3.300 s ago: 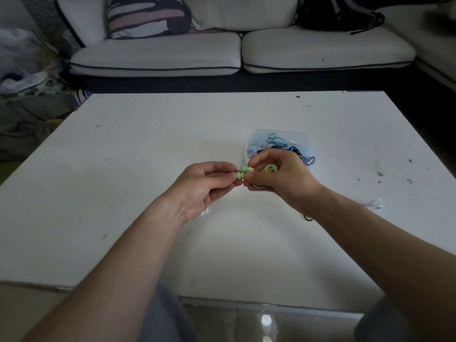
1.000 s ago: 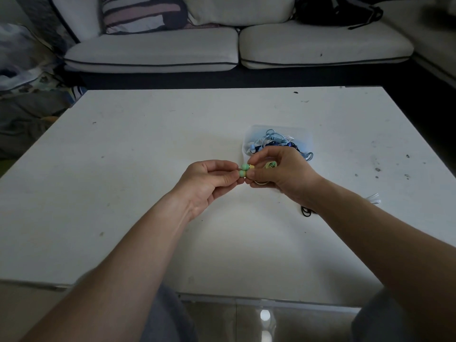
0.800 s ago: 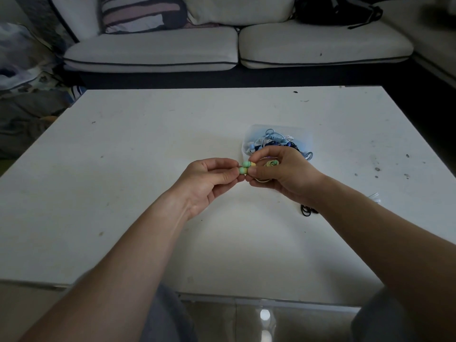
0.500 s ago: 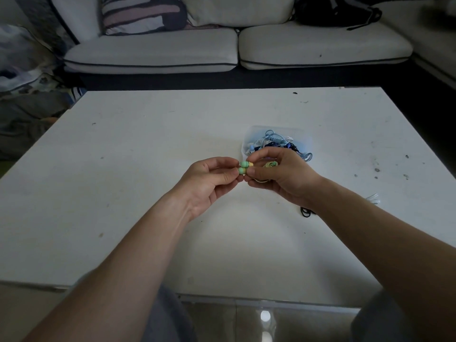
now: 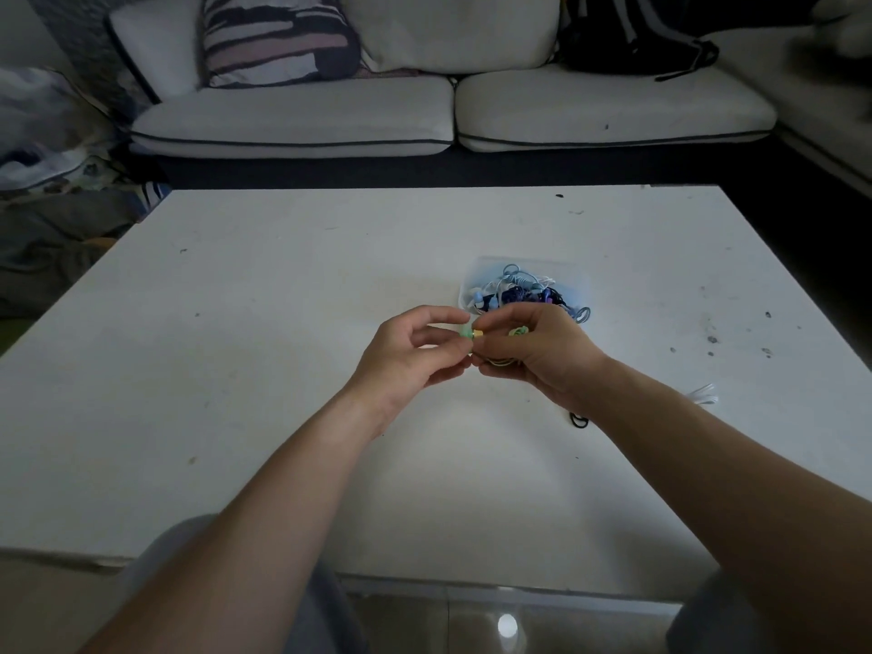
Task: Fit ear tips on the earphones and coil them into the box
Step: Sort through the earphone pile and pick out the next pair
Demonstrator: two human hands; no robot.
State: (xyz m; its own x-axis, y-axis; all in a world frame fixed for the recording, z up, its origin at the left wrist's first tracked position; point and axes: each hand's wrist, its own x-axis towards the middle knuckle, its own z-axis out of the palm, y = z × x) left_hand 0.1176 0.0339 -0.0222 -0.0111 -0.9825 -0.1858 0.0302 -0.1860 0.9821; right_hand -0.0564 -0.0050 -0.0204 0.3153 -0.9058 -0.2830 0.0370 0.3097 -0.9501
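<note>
A small green ear tip (image 5: 467,331) is pinched between the thumb and forefinger of the left hand (image 5: 413,358), just above the white worktop (image 5: 264,351). It is pressed against the yellow end of an earphone (image 5: 478,333), which is gripped by the curled fingers of the right hand (image 5: 535,354). A loop of pale cable (image 5: 500,363) is seen under the same hand. Whether the tip is fully seated cannot be told, the parts being small and dim. Just behind the hands, a clear box (image 5: 566,271) is set on the worktop, filled with tangled blue and white earphones (image 5: 514,292). A black cable loop (image 5: 579,421) lies near the right wrist.
</note>
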